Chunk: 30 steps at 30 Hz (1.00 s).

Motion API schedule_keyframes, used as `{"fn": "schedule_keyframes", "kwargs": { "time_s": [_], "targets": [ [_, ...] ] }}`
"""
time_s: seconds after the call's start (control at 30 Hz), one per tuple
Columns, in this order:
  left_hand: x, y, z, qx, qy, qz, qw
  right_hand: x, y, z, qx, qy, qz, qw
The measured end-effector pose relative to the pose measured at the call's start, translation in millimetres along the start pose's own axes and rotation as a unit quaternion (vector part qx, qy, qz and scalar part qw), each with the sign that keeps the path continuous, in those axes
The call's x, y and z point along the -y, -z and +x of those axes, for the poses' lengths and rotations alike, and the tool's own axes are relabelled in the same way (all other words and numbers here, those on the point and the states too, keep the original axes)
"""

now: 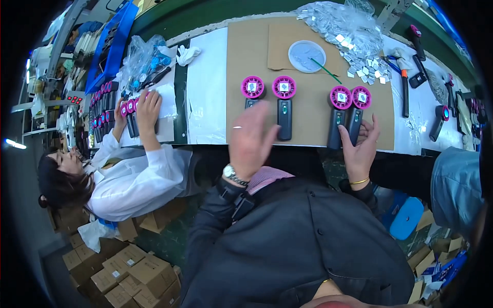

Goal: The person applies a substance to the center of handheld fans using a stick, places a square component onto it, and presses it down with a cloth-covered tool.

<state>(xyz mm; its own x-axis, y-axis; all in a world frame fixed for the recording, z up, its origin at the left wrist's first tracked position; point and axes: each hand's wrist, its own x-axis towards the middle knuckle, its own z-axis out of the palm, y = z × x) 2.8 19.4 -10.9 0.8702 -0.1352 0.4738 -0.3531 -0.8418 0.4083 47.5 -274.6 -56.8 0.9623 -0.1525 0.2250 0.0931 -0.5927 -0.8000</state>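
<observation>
Fan (357, 112) between right hand (361, 149) fingers | likely light, rigid; I'd take handle (353, 124) | left hand (250, 141), right: can't tell grasp

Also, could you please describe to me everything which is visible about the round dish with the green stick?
The dish looks round, shallow and pale, perhaps plastic, with a thin rim. Grey paste covers much of its inside. One end of a green stick rests in the paste; the rest crosses the rim toward the lower right. The dish sits upright on a cardboard piece, left of some small silvery squares. Neither the left hand nor the right hand touches it.
</observation>
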Motion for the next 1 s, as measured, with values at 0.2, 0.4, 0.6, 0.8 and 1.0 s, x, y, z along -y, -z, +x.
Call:
{"fn": "schedule_keyframes", "kwargs": {
  "time_s": [0.2,0.4,0.6,0.8,1.0],
  "targets": [
    [30.5,-7.3,-12.4,-0.072,0.199,0.012,0.977,16.9,-0.8,2.7,-0.001,0.005,-0.083,0.997],
    [43.4,-31.4,-12.4,-0.066,0.261,-0.101,0.958,25.9,-10.4,3.6,-0.009,0.023,-0.201,0.979],
    [71.4,-1.4,-17.8,-0.125,0.325,-0.101,0.932,25.6,-14.4,1.2,-0.025,0.038,-0.218,0.975],
    [150.9,27.5,-41.6,-0.162,0.296,0.091,0.937,13.0,-15.8,0.2,-0.009,0.014,-0.149,0.989],
    [153.4,41.4,-39.6,-0.150,0.361,0.050,0.919,5.3,-3.1,3.3,-0.019,-0.041,0.019,0.999]
  ]
}}
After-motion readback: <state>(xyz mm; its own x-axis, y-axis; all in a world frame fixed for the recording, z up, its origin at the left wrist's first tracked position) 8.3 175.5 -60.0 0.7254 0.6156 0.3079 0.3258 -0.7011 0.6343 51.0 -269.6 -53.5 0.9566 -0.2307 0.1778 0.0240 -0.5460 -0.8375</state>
